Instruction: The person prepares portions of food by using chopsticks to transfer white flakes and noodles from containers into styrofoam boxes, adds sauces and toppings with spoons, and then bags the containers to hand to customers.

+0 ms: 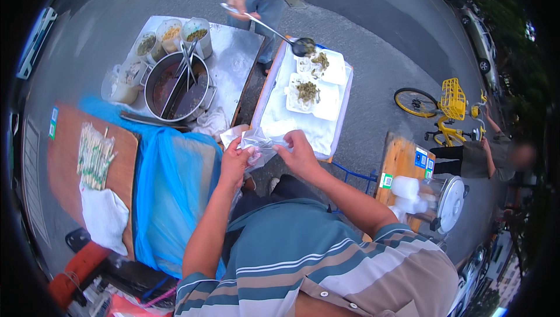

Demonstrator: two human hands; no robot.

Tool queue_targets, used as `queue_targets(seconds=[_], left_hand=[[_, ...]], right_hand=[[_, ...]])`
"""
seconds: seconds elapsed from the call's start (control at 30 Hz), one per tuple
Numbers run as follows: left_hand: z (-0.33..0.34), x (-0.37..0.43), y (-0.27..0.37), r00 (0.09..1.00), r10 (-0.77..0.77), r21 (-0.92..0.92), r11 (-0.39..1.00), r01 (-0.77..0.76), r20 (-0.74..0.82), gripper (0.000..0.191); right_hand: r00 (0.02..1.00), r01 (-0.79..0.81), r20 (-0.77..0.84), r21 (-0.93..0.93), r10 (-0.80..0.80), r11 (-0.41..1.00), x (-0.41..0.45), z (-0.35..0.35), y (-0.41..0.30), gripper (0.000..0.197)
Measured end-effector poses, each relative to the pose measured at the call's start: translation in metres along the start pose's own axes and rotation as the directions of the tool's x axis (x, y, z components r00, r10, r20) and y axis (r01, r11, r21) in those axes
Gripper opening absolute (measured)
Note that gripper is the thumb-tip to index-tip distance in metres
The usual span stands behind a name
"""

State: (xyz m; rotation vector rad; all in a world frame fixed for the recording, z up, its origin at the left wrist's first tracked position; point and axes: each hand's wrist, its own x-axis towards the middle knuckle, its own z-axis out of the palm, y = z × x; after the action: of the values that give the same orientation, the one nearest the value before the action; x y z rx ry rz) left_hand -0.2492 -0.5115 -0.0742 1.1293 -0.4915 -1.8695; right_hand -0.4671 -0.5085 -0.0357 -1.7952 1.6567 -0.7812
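Between my two hands is a thin clear plastic bag point(261, 143), crumpled and held in front of my waist. My left hand point(235, 161) pinches its left side between thumb and fingers. My right hand point(299, 154) has thumb and fingertips at its right edge. Just beyond my hands lies a tray lined with white cloth point(272, 106). On it are two white foam boxes with lids folded back; the nearer box point(324, 106) and the farther box point(335, 68) each hold chopped greenish food. Above the farther one, another person's hand point(238, 4) holds a long-handled black ladle point(302, 47) with food in it.
A divided steel pot point(177, 87) of dark broth, with tongs, stands on a metal table beside tubs of toppings point(171, 34). Blue plastic sheeting point(157, 194) lies at my left, near a bag of wrapped chopsticks point(95, 157). A wooden stand point(396, 157) with a lidded pot is at right.
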Motion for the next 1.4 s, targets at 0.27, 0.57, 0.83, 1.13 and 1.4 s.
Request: queue_targets(seconds=[0.27,0.57,0.83,1.13,1.4], left_hand=[[0.001,0.012,0.054,0.996,-0.036,-0.136,0.990,0.047,0.082,0.046],[-0.044,0.033,0.098,0.969,0.214,-0.556,0.823,-0.113,0.120,0.028],[-0.021,0.040,0.132,0.979,0.076,0.063,0.994,-0.089,0.188,0.018],[-0.078,0.083,0.115,0.969,0.156,0.974,-0.155,-0.167,0.191,0.017],[-0.103,0.084,0.109,0.982,0.189,0.997,-0.071,-0.011,0.024,0.020]], right_hand=[[0.951,-0.205,0.294,0.362,0.097,0.909,0.053,0.034,-0.051,0.022],[0.935,-0.258,0.233,-0.078,0.269,0.963,0.102,0.051,0.052,0.020],[0.880,0.267,0.340,0.223,-0.331,0.938,0.136,0.035,-0.067,0.074],[0.888,0.334,0.411,-0.265,-0.208,0.904,0.195,0.081,0.019,0.017],[0.685,0.114,0.714,0.092,-0.145,0.989,0.306,0.160,-0.026,0.056]])
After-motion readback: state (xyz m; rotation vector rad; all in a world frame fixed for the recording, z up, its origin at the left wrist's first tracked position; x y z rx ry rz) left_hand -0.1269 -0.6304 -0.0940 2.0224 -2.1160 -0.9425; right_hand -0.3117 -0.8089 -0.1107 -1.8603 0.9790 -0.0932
